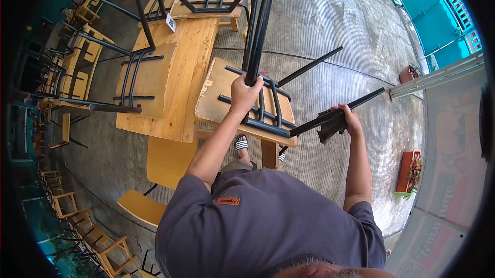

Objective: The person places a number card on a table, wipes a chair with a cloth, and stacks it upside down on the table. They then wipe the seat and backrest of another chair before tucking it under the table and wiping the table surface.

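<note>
An upturned stool with a pale wooden seat and black metal legs is in front of me, its legs pointing up and outward. No backrest shows. My left hand is wrapped round one of the raised black legs, close to the seat. At the right, my right hand grips a dark cloth against another leg of the same stool. That leg slants out past my fingers. The cloth hangs partly below the leg, and my palm side is hidden.
Beside the stool stands a wooden table bearing more upturned stools. A yellow seat is near my left side. Potted plants line the right, by a banner. More wooden furniture fills the far left.
</note>
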